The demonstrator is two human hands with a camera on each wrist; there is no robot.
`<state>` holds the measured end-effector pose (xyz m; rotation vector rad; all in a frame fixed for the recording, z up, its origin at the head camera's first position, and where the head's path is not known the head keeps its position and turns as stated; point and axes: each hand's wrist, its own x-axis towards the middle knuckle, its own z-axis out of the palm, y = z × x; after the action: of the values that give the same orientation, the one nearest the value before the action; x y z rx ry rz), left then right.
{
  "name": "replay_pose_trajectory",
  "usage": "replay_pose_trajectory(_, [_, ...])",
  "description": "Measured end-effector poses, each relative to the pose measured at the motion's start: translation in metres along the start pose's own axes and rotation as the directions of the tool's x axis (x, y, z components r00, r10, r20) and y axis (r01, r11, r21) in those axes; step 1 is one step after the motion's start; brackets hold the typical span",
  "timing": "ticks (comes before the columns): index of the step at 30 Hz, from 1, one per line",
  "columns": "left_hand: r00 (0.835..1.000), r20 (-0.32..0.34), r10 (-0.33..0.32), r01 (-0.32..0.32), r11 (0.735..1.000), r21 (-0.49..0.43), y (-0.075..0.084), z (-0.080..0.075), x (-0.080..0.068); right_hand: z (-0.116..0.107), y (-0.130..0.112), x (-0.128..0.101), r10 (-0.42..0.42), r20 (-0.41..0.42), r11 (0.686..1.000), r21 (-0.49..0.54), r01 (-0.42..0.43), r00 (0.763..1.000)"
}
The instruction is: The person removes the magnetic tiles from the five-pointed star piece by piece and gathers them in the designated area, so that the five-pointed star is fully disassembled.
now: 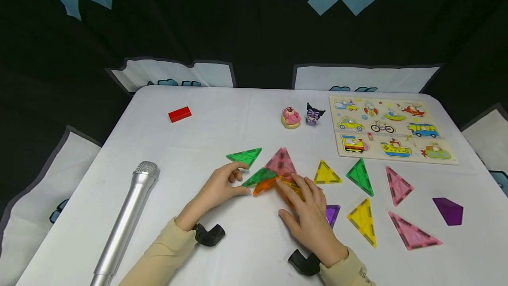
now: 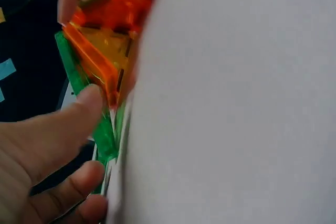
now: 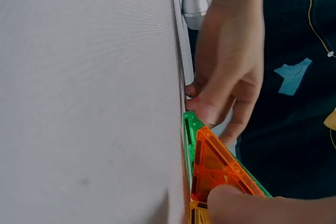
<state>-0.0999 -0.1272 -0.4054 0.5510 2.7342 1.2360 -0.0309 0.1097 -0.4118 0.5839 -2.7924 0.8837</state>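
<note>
A small structure of translucent magnetic tiles stands in front of me. It has a pink tile, a green tile, an orange tile and a yellow tile. My right hand reaches over its right side, fingers touching the tiles, thumb spread apart. My left hand is at its left corner, with the thumb by the green tile's edge and the index finger beside a loose green triangle tile. Between those fingertips there is a gap. A purple tile lies partly hidden by the right hand.
Loose yellow, green, pink and purple tiles lie spread to the right. Behind them is a wooden vehicle puzzle board. Two small figurines stand at the back, a red block lies back left, and a silver microphone lies left.
</note>
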Motion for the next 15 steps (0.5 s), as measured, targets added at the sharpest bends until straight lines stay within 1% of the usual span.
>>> replay_pose_trajectory(2, [0.999, 0.04, 0.025, -0.024, 0.999, -0.031, -0.004, 0.001, 0.001, 0.0, 0.0, 0.0, 0.001, 0.002, 1.0, 0.004, -0.001, 1.0])
replay_pose_trajectory(3, [0.998, 0.044, 0.037, -0.035, 0.999, -0.036, -0.005, 0.001, 0.001, 0.0, 0.0, 0.0, 0.002, 0.003, 1.0, 0.005, -0.002, 1.0])
replay_pose_trajectory(7, [0.998, 0.021, 0.055, -0.053, 0.996, -0.065, -0.01, 0.003, 0.003, 0.0, 0.001, 0.0, 0.004, 0.001, 1.0, 0.007, -0.004, 1.0])
replay_pose_trajectory(9, [0.999, 0.01, 0.049, -0.048, 0.995, -0.09, -0.012, 0.003, 0.003, 0.0, 0.001, 0.0, 0.003, -0.002, 1.0, 0.007, -0.002, 1.0])
replay_pose_trajectory(11, [0.999, 0.0, 0.032, -0.032, 0.991, -0.134, -0.013, 0.004, 0.002, 0.0, 0.001, 0.0, 0.002, -0.006, 1.0, 0.007, -0.002, 1.0])
replay_pose_trajectory(13, [1.0, -0.013, 0.008, -0.011, 0.982, -0.19, -0.014, 0.004, 0.002, 0.0, 0.001, 0.0, 0.004, -0.011, 1.0, 0.01, -0.003, 1.0])
replay_pose_trajectory(15, [1.0, -0.018, -0.016, 0.011, 0.967, -0.255, -0.015, 0.004, 0.002, -0.001, 0.001, 0.0, 0.006, -0.015, 1.0, 0.016, -0.006, 1.0])
